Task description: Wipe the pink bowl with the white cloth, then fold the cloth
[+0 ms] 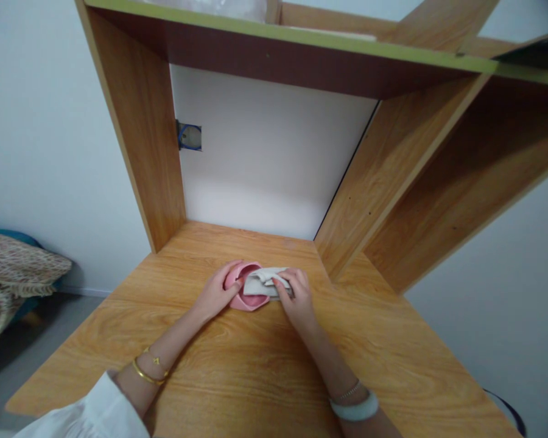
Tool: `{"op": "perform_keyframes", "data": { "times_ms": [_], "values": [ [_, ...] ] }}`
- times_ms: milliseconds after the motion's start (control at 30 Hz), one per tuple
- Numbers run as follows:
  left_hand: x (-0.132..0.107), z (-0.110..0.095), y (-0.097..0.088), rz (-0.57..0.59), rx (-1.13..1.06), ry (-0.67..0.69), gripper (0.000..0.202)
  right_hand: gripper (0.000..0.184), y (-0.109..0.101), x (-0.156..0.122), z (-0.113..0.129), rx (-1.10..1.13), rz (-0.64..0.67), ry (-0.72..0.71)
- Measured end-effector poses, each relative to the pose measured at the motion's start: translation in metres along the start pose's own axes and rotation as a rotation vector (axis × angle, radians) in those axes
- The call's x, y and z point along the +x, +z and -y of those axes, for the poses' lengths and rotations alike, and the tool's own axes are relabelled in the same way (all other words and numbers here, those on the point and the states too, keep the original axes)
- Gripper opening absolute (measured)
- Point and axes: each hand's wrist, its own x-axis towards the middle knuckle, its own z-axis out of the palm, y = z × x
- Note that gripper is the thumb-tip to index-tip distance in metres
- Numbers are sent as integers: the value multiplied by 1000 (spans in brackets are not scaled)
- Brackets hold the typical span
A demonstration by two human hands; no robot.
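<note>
A small pink bowl-like object (245,298) rests on the wooden desk (237,371) near its middle. My left hand (218,293) curls around the pink object's left side, fingers bent over its rim. My right hand (296,293) pinches a crumpled white cloth (261,281) that lies over and into the pink object's right part. Both hands touch each other's items closely; the inside of the pink object is mostly hidden by the cloth.
Wooden side panels (141,134) and a shelf (301,45) with a green edge frame the desk. A blue wall socket (189,136) sits at the back left. A patterned blanket (13,267) lies on furniture at far left.
</note>
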Motion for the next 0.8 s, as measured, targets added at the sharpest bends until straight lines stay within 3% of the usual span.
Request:
{"op": "perform_keyframes", "data": {
  "times_ms": [100,233,367,467,633,800],
  "values": [
    [-1,0,2,5,31,42,44,16,7,-4,2,-81,120,-56],
    [-3,-3,4,-8,88,95,46,17,16,-8,0,-127,92,7],
    [-5,-9,3,3,124,115,46,57,22,-6,-4,-236,22,131],
    [-6,-13,3,25,173,126,49,75,24,-3,-7,-284,103,173],
    [-8,-19,1,89,279,163,56,66,26,0,-5,-265,283,339],
    [-8,-15,-2,111,233,213,57,59,29,-3,-3,-194,253,425]
  ]
}}
